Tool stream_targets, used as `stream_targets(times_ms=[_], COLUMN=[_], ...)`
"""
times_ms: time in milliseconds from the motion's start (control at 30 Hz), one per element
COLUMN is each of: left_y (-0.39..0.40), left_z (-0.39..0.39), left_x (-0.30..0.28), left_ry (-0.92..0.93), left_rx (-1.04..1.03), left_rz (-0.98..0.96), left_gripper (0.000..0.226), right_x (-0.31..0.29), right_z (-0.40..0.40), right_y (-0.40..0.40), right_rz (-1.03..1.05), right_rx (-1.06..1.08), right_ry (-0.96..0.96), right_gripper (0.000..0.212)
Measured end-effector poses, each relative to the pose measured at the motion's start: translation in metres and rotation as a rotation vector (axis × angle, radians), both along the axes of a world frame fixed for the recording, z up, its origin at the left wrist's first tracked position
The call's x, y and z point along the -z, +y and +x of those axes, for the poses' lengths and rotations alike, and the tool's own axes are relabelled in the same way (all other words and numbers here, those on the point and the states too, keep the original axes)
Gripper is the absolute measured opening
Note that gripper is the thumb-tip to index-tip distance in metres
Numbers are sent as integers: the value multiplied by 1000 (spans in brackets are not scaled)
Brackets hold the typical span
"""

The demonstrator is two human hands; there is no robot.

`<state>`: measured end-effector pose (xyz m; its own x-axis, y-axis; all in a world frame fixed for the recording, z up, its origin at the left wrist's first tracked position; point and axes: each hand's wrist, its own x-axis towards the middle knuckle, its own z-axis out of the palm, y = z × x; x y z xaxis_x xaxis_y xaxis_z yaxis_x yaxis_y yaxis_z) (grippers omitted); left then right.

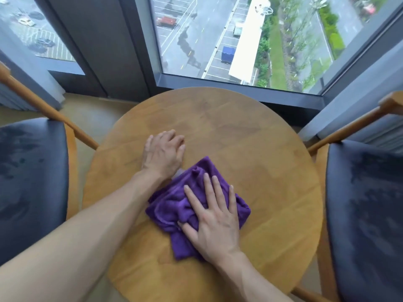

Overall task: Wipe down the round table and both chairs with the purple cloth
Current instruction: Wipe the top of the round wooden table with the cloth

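While the right hand [214,223] presses the purple cloth [187,205] flat-fingered at centre frame to wipe the round table [250,138], the left hand [162,152], fingers loosely curled and empty, braces just above it.

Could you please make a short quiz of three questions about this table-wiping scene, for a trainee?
1. True or false: the right hand presses flat on the purple cloth.
2. Where does the left hand rest? A) on a chair B) on the round table beside the cloth C) on the window frame
3. Fill in: one dark-cushioned chair stands on each ____ of the table.

Key
1. True; its fingers lie straight on the cloth.
2. B.
3. side; the other chair is on the right.
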<state>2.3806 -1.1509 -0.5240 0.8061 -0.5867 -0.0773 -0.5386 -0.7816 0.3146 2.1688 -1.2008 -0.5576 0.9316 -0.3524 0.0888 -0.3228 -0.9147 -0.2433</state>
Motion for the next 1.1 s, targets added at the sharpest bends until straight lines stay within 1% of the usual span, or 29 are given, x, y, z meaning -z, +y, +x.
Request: stream_targets(times_ms=[100, 200, 333, 433, 500, 567, 667, 700, 733, 800, 867, 933, 1033, 1100], left_y=[-18, -24, -14, -7, -1, 5, 20, 26, 32, 37, 26, 3, -34, -49], left_z=[-13, -19, -7, 6, 11, 21, 45, 51, 56, 60, 54, 42, 14, 0], left_x=[4, 4, -9, -20, -21, -18, -18, -18, -20, -21, -23, -22, -15, -9], left_ry=[17, 31, 130, 216, 272, 320, 451, 431, 352, 186, 162, 129, 55, 60], left_rx=[-66, -103, -105, -75, -66, -123, -415, -478, -486, -407, -307, -208, -64, -44], left_rz=[34, 38, -39, -63, -120, -210, -496, -544, -512, -371, -281, -158, -27, 3], left_gripper=[43, 45, 50, 51, 51, 51, 52, 54, 51, 44, 48, 45, 40, 40], right_x=[1, -5, -10, -12, -14, -16, -18, -17, -16, -15, -14, -12, -8, -6], right_z=[-26, -19, 27, 83, 126, 162, 181, 175, 165, 136, 99, 58, -12, -56], right_y=[-63, -119, -179, -201, -193, -167, -107, -85, -65, -29, -2, 13, 8, -9], right_rz=[-54, -64, -22, 26, 38, 39, 28, 29, 33, 60, 89, 96, 62, 29], right_rx=[163, 332, 504, 575, 535, 421, 205, 145, 92, 21, -10, -22, -20, 0], right_ry=[33, 93, 209, 233, 242, 243, 227, 207, 180, 116, 60, 36, 31, 32], right_gripper=[77, 75, 81, 81, 82, 82, 80, 79, 79, 78, 78, 79, 81, 82])
